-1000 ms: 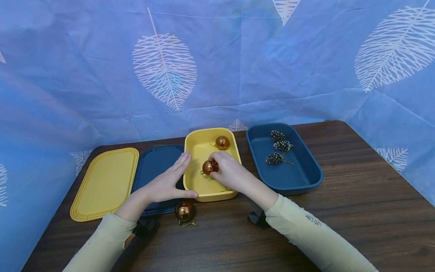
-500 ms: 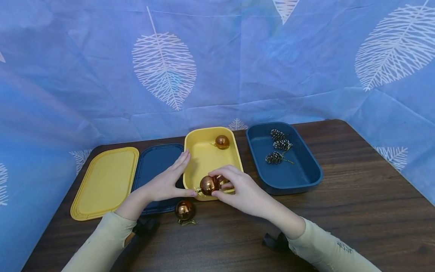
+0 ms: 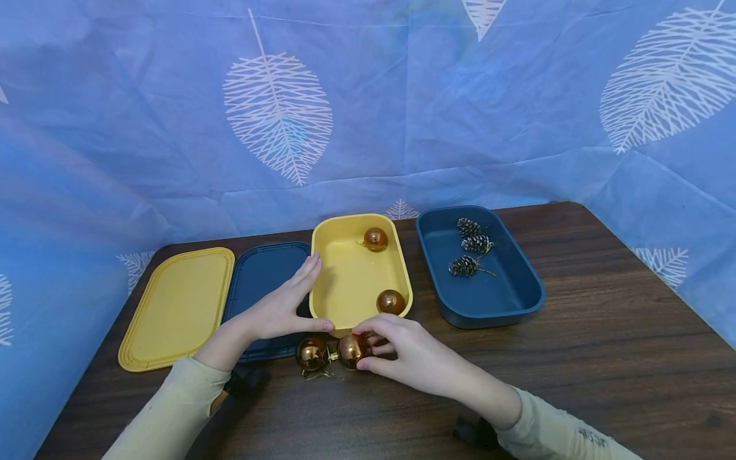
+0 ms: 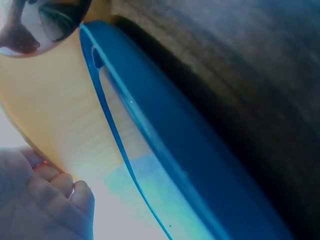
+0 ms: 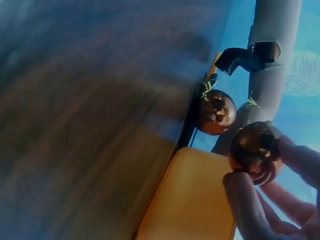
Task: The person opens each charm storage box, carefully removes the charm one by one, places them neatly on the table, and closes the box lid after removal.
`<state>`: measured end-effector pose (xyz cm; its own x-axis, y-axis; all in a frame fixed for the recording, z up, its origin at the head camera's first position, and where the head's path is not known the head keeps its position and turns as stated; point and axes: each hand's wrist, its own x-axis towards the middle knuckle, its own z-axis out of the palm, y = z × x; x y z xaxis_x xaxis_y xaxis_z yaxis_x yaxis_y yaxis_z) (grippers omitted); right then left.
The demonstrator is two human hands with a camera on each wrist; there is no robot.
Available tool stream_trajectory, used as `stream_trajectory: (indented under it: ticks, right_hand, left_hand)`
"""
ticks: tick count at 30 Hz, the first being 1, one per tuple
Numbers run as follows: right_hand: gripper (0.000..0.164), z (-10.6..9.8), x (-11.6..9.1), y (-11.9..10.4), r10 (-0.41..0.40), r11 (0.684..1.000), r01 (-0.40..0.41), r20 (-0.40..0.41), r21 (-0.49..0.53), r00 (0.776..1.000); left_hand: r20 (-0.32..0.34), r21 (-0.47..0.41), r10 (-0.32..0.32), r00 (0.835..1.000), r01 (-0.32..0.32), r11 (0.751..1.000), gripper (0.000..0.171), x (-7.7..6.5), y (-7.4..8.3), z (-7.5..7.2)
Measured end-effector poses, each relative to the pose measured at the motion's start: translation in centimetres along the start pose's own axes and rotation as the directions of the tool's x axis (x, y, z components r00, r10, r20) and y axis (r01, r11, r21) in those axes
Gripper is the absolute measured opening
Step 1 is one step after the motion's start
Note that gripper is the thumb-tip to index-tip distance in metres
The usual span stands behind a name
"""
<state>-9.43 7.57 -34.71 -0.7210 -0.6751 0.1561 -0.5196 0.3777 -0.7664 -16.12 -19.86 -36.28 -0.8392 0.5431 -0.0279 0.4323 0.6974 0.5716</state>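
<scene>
In the head view my right hand (image 3: 411, 358) pinches a shiny copper Christmas bauble (image 3: 349, 351) between thumb and fingers, just in front of the yellow box (image 3: 345, 223). Another bauble (image 3: 312, 354) lies on the table to its left; the held one's gold cap is close to it, though touching cannot be told. The right wrist view shows the held bauble (image 5: 252, 150) at the fingertips. My left hand (image 3: 282, 313) is spread, its fingers along the box's left wall and its thumb at the front left corner. Two more baubles, one at the back (image 3: 375, 239) and one at the front right (image 3: 390, 301), lie inside.
A dark blue box (image 3: 520, 300) holding several pine cones (image 3: 464, 266) stands to the right. At the left lie a yellow lid (image 3: 175, 310) and a dark blue lid (image 3: 261, 271), partly covered by my left hand. The wooden table (image 3: 604, 306) runs to a blue leaf-print cloth (image 3: 460, 115).
My right hand has lifted a bauble out of the yellow box and brought it forward beside the one on the table. Another bauble now shows at the box's front right. The left hand stays put.
</scene>
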Motion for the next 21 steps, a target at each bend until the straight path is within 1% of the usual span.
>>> stream_trajectory:
  ticks: [3, 8, 10, 16, 21]
  right_hand:
    - [0.037, 0.3, 0.0, -0.1, 0.011, 0.999, -0.011, 0.007, -0.038, 1.0]
    - [0.036, 0.5, 0.3, -0.1, 0.043, 0.996, -0.041, 0.029, -0.073, 0.999]
    - [0.035, 0.7, 0.4, 0.0, 0.046, 0.993, -0.042, 0.034, -0.107, 0.998]
    - [0.031, 1.1, 0.7, 0.2, 0.011, 0.973, -0.003, 0.032, -0.232, 0.999]
    - [0.027, 1.4, 0.9, 0.5, -0.02, 0.959, 0.029, 0.037, -0.282, 0.999]
  left_hand:
    - [0.001, -0.005, -0.003, 1.0, 0.003, 1.0, 0.111, 0.0, 0.0, 0.0]
    - [0.003, -0.015, -0.005, 1.0, 0.005, 1.0, 0.111, -0.1, 0.1, 0.0]
    - [0.005, -0.02, -0.006, 1.0, 0.006, 1.0, 0.111, -0.1, 0.0, 0.0]
    - [0.002, -0.02, -0.004, 1.0, 0.004, 1.0, 0.111, 0.0, 0.0, 0.1]
    - [0.0, -0.017, -0.001, 1.0, 0.001, 1.0, 0.111, 0.0, -0.1, 0.1]
